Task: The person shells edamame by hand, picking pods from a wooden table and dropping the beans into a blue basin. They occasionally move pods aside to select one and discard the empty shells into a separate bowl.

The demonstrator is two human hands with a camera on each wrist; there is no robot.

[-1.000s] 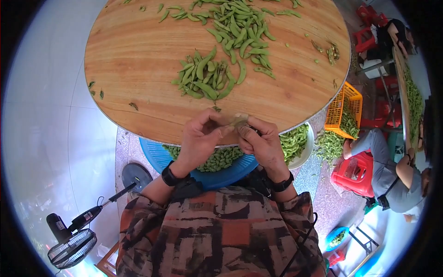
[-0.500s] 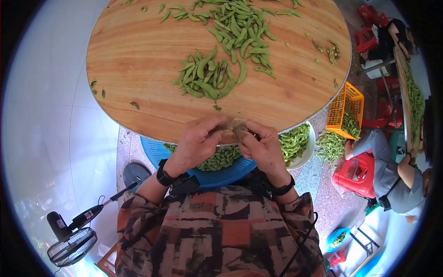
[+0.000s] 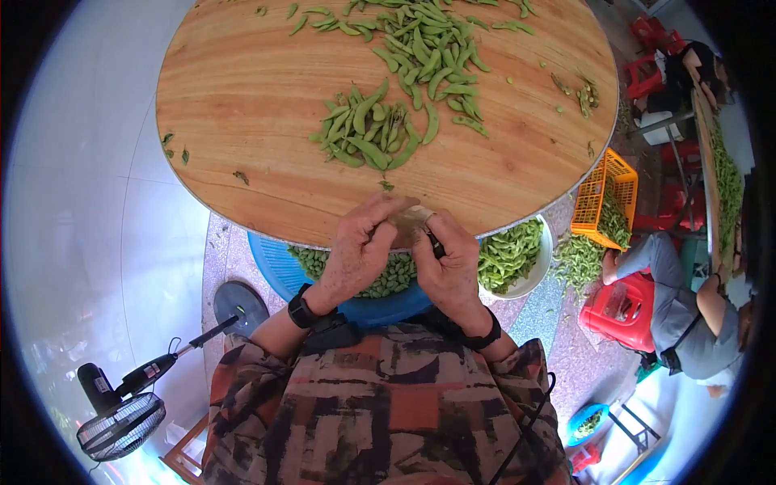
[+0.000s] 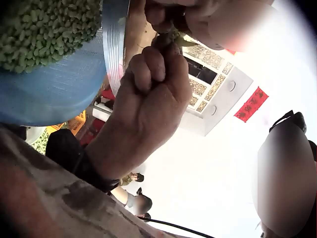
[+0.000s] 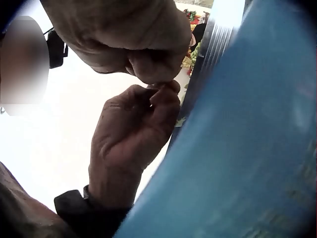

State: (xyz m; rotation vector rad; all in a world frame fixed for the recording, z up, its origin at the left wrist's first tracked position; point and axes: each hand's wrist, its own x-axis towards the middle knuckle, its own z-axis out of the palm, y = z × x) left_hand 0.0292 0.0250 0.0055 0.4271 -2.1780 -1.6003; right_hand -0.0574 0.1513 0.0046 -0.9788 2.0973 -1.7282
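My left hand [image 3: 356, 250] and right hand [image 3: 449, 263] meet fingertip to fingertip over the near edge of the round wooden table [image 3: 267, 145]. Between them they pinch a green bean pod [image 4: 184, 40], mostly hidden by the fingers; a bit of green shows in the left wrist view. A dark band [image 3: 436, 245] circles a right finger. Just beyond the hands lies a small heap of green bean pods [image 3: 368, 133], with a larger heap [image 3: 428, 48] behind it. Below the hands, a blue basin [image 3: 271, 263] holds shelled green beans [image 3: 388, 279].
A pale bowl of pods [image 3: 513, 263] stands right of the basin, under the table edge. Farther right are a yellow crate [image 3: 594, 198], pods spilled on the floor [image 3: 578, 259], and a person on a red stool [image 3: 622, 303]. A fan [image 3: 121, 424] stands at lower left.
The right hand has turned, and its dark finger band shows more plainly. Fingertips of both hands have shifted slightly but stay together. The pod heaps have not changed.
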